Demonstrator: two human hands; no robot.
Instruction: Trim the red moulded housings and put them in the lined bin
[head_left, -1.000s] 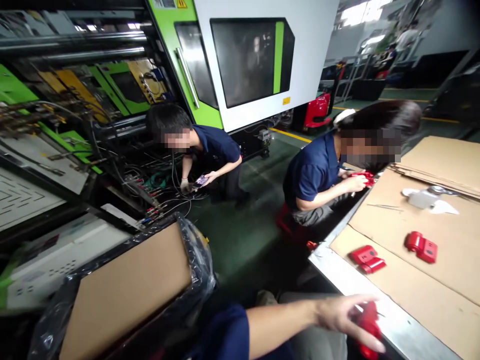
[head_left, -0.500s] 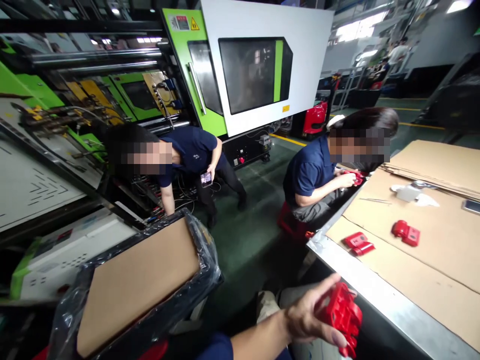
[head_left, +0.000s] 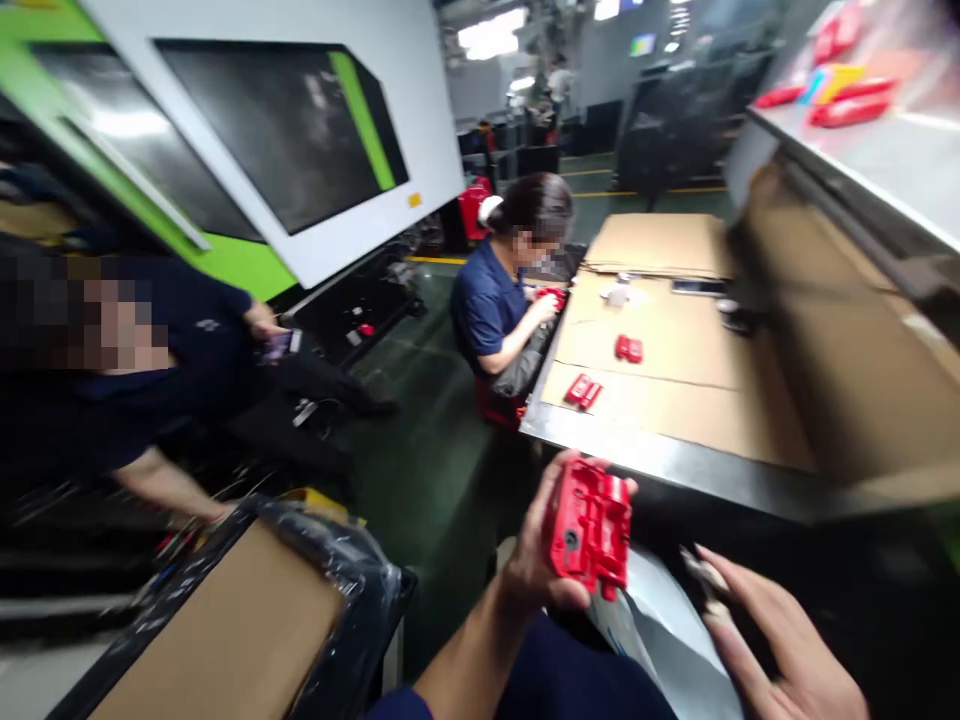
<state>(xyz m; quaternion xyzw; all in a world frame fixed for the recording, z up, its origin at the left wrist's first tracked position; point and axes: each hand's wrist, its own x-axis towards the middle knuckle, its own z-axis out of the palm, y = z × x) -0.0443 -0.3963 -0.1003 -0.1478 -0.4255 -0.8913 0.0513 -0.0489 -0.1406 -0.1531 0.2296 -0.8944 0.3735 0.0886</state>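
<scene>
L hand (head_left: 534,555) has the red part (head_left: 592,530), fingers round its sides, in front of the metal table edge (head_left: 637,452). A sec ago no R hand (head_left: 787,640) showed; now it's here, pinching a small metal tool (head_left: 702,576), so part & tool are near each other. Tool's blurry, can't tell its kind. Some L fingers hide behind the part.

Right hand (head_left: 795,640) runs off bottom edge; small tool (head_left: 706,580) it pinches is blurred, type unclear. Palm of left hand (head_left: 534,550) hides behind red part (head_left: 592,525). Lined box (head_left: 360,565) is cropped at bottom. Red items (head_left: 855,105) upper right smear. Seated co-worker (head_left: 484,305): red piece (head_left: 555,294) mostly covered, too small to tell.
</scene>
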